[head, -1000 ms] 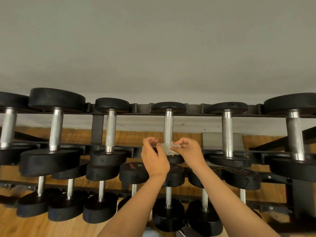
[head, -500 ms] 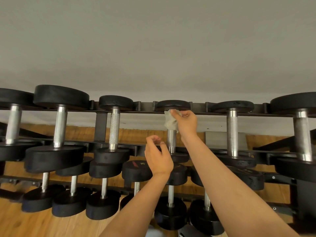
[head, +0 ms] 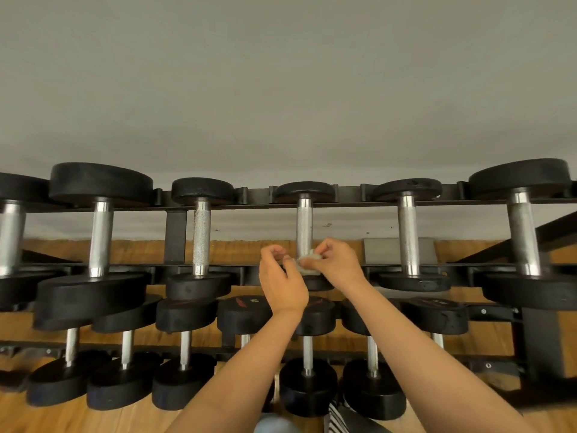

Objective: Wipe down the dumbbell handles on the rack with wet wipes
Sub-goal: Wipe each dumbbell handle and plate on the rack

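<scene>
Now, mid-frame, your right hand (head: pixel 335 264) pinches the wipe (head: pixel 308 265) against the handle's (head: pixel 304 226) lower end; your left hand (head: pixel 282 284), fingers curled, pinches its edge.

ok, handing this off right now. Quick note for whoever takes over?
Right hand: pinches the wet wipe at the lower end of the middle top-row dumbbell handle.
Left hand: fingers curled at the wipe's left edge; whether it grips is unclear.
Rack: two rows of dumbbells in view.
Done: nothing shows which handles are already wiped.
Left: probably finish this handle, then check the others on both rows.
</scene>
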Demonstrator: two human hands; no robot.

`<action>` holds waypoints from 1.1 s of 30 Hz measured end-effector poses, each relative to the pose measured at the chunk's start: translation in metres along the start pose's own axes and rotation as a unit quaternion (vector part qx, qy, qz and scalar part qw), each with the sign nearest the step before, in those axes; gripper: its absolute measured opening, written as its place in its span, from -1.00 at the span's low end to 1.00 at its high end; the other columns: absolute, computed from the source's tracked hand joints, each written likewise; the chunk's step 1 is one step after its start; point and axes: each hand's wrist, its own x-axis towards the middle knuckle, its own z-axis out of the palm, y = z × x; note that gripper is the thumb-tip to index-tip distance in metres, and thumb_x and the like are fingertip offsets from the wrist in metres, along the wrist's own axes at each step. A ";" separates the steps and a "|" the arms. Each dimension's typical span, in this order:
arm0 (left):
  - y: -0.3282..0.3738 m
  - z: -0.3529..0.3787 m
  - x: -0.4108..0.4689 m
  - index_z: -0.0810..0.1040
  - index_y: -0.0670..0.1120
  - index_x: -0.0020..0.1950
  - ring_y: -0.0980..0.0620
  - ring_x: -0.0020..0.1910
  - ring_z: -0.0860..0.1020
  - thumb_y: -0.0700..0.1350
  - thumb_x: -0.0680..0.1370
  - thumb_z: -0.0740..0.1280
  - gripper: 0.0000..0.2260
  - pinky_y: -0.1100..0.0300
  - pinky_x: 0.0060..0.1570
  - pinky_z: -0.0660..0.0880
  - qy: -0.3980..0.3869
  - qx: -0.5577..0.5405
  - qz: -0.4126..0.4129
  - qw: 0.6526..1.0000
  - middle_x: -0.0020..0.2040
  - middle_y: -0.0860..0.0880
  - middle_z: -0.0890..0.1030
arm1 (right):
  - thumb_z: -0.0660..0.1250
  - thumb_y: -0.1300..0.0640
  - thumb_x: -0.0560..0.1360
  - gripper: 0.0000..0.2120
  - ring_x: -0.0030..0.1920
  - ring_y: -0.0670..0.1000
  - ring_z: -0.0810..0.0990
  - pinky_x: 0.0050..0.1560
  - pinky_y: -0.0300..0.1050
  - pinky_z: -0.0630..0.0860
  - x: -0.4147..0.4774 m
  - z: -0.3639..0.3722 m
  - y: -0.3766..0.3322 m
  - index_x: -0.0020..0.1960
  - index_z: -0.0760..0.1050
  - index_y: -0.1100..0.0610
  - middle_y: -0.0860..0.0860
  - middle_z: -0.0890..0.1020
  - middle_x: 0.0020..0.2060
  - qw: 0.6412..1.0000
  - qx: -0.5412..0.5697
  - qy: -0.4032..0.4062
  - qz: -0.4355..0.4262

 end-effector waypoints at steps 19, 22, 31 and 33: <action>0.001 -0.018 0.017 0.38 -0.02 0.12 0.06 -0.08 0.53 -0.03 0.70 0.08 -0.87 0.17 -0.07 0.44 -0.198 0.027 -0.047 0.979 -0.03 0.00 0.54 | 0.23 0.28 0.55 -0.65 0.42 -0.08 0.38 0.53 -0.15 0.12 -0.085 0.054 0.030 0.31 0.51 0.17 0.02 0.51 0.33 0.936 -0.060 0.219 -0.267; -0.001 -0.018 0.018 0.39 -0.01 0.11 0.03 -0.06 0.55 -0.02 0.70 0.07 -0.86 0.11 -0.02 0.49 -0.207 0.037 -0.039 0.977 -0.02 -0.03 0.57 | 0.25 0.32 0.57 -0.58 0.47 -0.07 0.33 0.54 0.01 0.11 -0.079 0.056 0.045 0.41 0.41 0.12 0.01 0.44 0.40 0.933 -0.068 0.237 -0.262; 0.000 -0.020 0.020 0.37 -0.01 0.09 0.11 -0.14 0.49 -0.03 0.70 0.05 -0.86 0.28 -0.21 0.35 -0.221 0.044 -0.042 0.973 -0.07 0.00 0.53 | 0.11 0.20 0.66 -0.62 0.51 -0.18 0.18 0.56 -0.09 -0.01 -0.077 0.068 0.039 0.46 0.30 0.07 -0.03 0.34 0.44 0.943 -0.044 0.253 -0.209; -0.001 -0.018 0.019 0.38 -0.01 0.08 0.07 -0.08 0.49 -0.03 0.70 0.05 -0.86 0.26 -0.16 0.36 -0.211 0.057 -0.035 0.975 -0.03 -0.02 0.54 | 0.11 0.17 0.67 -0.63 0.46 -0.27 0.20 0.51 -0.09 0.12 -0.082 0.066 0.047 0.46 0.27 -0.03 -0.04 0.37 0.43 0.958 0.055 0.260 -0.108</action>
